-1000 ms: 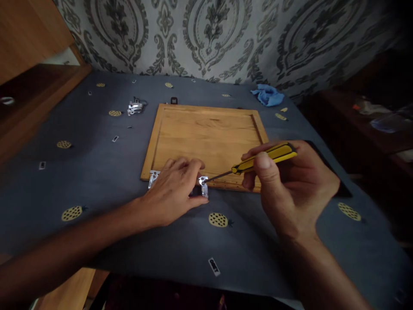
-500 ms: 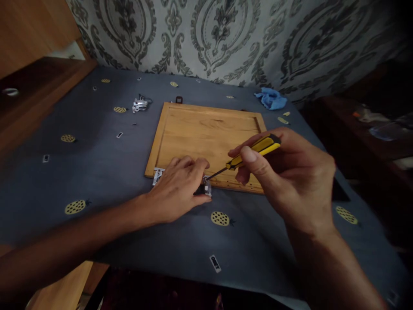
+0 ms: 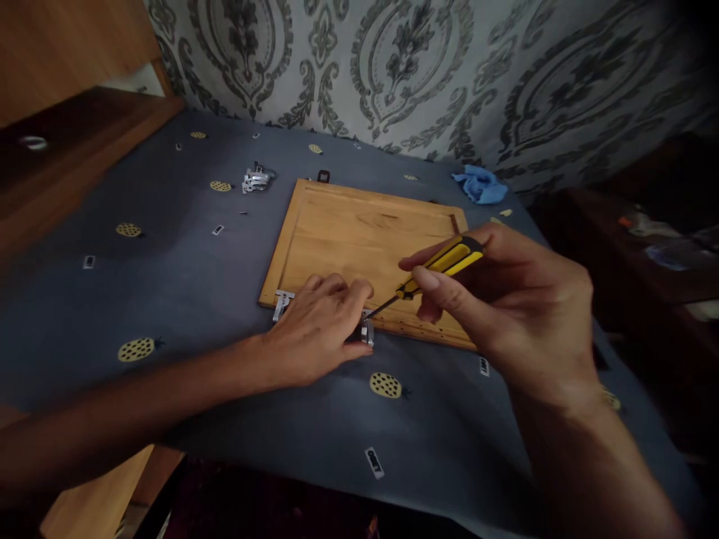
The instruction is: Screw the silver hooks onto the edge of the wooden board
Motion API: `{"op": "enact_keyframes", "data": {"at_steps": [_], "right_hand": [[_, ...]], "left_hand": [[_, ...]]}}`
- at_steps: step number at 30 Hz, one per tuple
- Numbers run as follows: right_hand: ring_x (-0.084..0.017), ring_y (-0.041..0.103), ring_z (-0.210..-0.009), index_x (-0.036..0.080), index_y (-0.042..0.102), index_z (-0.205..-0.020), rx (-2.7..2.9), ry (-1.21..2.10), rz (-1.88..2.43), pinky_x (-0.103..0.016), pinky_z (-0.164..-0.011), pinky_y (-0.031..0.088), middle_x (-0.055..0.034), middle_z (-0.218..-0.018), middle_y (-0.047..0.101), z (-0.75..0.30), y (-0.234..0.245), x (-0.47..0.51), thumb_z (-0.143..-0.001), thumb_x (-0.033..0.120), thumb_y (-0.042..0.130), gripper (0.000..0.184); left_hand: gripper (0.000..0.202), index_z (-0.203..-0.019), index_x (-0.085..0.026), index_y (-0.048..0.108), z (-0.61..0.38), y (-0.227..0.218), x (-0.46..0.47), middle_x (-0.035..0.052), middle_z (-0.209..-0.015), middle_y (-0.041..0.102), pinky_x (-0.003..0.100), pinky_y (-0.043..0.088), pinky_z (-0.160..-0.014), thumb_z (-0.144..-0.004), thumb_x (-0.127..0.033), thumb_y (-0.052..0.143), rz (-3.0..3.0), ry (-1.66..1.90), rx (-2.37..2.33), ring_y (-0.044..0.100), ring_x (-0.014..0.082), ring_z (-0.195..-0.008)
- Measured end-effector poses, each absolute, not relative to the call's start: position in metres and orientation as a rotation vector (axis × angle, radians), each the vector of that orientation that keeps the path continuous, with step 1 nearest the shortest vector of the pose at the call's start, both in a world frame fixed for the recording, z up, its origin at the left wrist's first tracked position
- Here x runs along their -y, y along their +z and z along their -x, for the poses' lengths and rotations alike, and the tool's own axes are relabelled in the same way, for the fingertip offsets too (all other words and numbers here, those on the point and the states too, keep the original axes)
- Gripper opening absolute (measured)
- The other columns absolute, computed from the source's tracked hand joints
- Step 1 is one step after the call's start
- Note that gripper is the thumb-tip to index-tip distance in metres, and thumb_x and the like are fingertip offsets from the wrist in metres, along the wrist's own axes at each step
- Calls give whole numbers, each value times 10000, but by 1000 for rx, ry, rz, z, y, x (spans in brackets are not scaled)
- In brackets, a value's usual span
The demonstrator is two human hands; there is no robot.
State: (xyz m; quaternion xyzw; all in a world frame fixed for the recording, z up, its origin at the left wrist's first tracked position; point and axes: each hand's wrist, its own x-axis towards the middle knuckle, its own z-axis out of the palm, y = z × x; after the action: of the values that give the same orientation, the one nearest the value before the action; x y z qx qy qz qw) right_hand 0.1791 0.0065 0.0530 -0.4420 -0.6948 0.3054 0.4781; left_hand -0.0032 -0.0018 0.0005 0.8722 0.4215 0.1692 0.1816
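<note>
A wooden cabinet door (image 3: 359,247) lies flat on the blue patterned cloth, its near edge dotted with small holes. My left hand (image 3: 320,329) rests over that edge, thumb and fingers closed on a metal hinge (image 3: 368,334). A second hinge (image 3: 282,304) sits at the door's near left corner, just left of the hand. In my right hand (image 3: 505,314) is a yellow and black screwdriver (image 3: 441,269), slanting down to the left. Its tip meets the held hinge; the screw there is too small to make out.
Several loose hinges (image 3: 257,178) lie in a pile at the back left, with a small screw (image 3: 243,212) nearby. A blue cloth (image 3: 481,185) is crumpled at the back right. Behind the table hangs patterned fabric (image 3: 404,67); a wooden cabinet (image 3: 73,52) stands at left.
The view has shifted and turned slightly. Both hands keep their places at the hinge, and the screwdriver tip stays on it with the handle at a slightly different angle.
</note>
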Motion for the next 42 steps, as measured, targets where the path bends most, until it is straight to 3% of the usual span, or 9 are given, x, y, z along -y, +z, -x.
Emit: {"op": "enact_keyframes", "data": {"at_steps": [4, 7, 9, 14, 17, 31, 42], "right_hand": [[-100, 609, -479, 237, 670, -809, 1541, 746, 1061, -246, -457, 516, 22, -726, 684, -179, 43, -2, -771, 289, 816, 160], [-98, 628, -508, 260, 713, -996, 1524, 753, 1062, -268, -520, 538, -1, -857, 724, -185, 36, 1, -835, 297, 757, 171], [-94, 639, -537, 271, 733, -1028, 1547, 770, 1056, -277, -559, 546, -10, -927, 724, -189, 35, 2, -878, 303, 708, 155], [-83, 618, -499, 255, 729, -852, 1546, 759, 1037, -254, -482, 524, 7, -891, 721, -188, 36, 4, -848, 258, 737, 10], [-97, 607, -469, 239, 680, -787, 1514, 747, 1000, -264, -438, 513, 10, -830, 730, -184, 33, 4, -821, 258, 764, 93], [-125, 573, -441, 289, 621, -790, 1408, 624, 996, -292, -396, 444, 47, -661, 649, -184, 24, 4, -824, 286, 768, 151], [-122, 599, -445, 271, 591, -754, 1418, 676, 1014, -275, -401, 475, 41, -683, 663, -182, 25, 4, -802, 284, 788, 203]], "left_hand": [[488, -1144, -159, 477, 3, 3, 2, 90, -1072, 643, 393, 430, -915, -817, -351, 783, -2462, 443, -1194, 558, 280, -1102], [472, -1127, -165, 481, 2, 4, 2, 90, -1072, 646, 394, 428, -917, -818, -356, 783, -2450, 428, -1199, 559, 280, -1099], [477, -1126, -162, 478, 2, 4, 1, 93, -1076, 649, 398, 427, -920, -816, -358, 785, -2445, 417, -1200, 558, 282, -1101], [502, -1149, -166, 469, 2, 4, 1, 92, -1097, 658, 406, 433, -924, -813, -356, 789, -2455, 402, -1199, 556, 283, -1109], [499, -1142, -169, 472, 3, 2, 1, 90, -1111, 659, 408, 437, -923, -810, -361, 792, -2461, 414, -1200, 563, 281, -1099], [450, -1111, -192, 479, 4, 0, 2, 65, -1103, 663, 403, 447, -917, -806, -306, 790, -2432, 528, -1178, 577, 263, -1092], [432, -1092, -213, 472, 4, -1, 3, 58, -1095, 663, 413, 452, -907, -810, -314, 783, -2432, 526, -1179, 588, 266, -1071]]}}
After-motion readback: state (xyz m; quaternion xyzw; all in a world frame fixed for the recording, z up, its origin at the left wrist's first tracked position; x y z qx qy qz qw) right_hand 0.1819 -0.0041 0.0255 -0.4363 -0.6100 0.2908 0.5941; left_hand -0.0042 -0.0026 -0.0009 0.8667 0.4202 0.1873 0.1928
